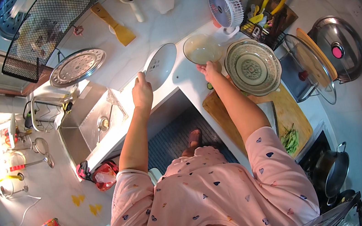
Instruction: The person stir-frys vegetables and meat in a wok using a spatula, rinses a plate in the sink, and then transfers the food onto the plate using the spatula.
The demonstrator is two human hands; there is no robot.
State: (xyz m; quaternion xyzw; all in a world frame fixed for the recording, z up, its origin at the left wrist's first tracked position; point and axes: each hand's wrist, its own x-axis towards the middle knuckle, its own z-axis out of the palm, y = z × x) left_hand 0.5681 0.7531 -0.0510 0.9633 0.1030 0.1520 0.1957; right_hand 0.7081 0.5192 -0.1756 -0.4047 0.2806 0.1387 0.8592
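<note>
My left hand [142, 90] grips the near edge of a white round plate [164, 65], tilted up so that a side with small dark print shows. In my right hand [210, 70] is a translucent bowl [202, 50], held by its near side over the white countertop [183, 78]. To the right of that hand, a large patterned bowl [252, 67] with a scalloped rim overlaps the far part of a wooden cutting board [292, 111]. Beneath my right forearm lies a cleaver-like blade [268, 114], partly hidden. Shredded green vegetable [290, 140] is heaped on the board.
A stainless steel sink [82, 130] is at left. A perforated steamer tray [78, 66] and a wooden spatula [115, 25] hang on the wall. A small fan [227, 8] stands at the back. Glass lids [311, 67] lean at right, above a pan [337, 172].
</note>
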